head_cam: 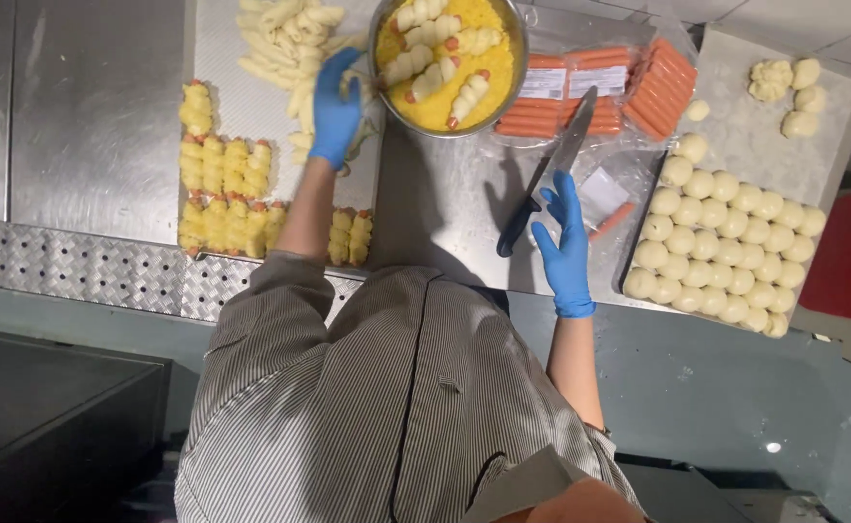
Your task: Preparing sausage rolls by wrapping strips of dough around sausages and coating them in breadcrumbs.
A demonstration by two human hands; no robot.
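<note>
Head view showed a steel table (96,116) filling the upper half, with a person in a striped coat (377,407) below it.

- At 3 o'clock lay a pale board (735,126) carrying rows of dough balls (726,247).
- At 10 o'clock lay a tray (242,107) with yellow crumbed rolls (227,194) in rows and a pile of plain dough-wrapped sausages (290,39) at its far end.
- At 12 o'clock stood a metal bowl (517,58) of yellow crumb with several wrapped sausages lying in it.
- Sealed packs of sausages (580,92) lay at 1 o'clock, just beside the bowl.
- A knife (551,174) lay right of centre, with its dark handle towards the person and its blade pointing to 1 o'clock.
- A single loose sausage (614,218) lay on clear wrapping near the board.

The left hand (334,107), in a blue glove, was over the plain pile at 11 o'clock, against the bowl's left rim. Its fingers were bent downward, and whether it gripped anything could not be told.

The right hand (563,242), also gloved, was open with its fingers spread, just beside the knife handle. Contact with the handle could not be confirmed.
</note>
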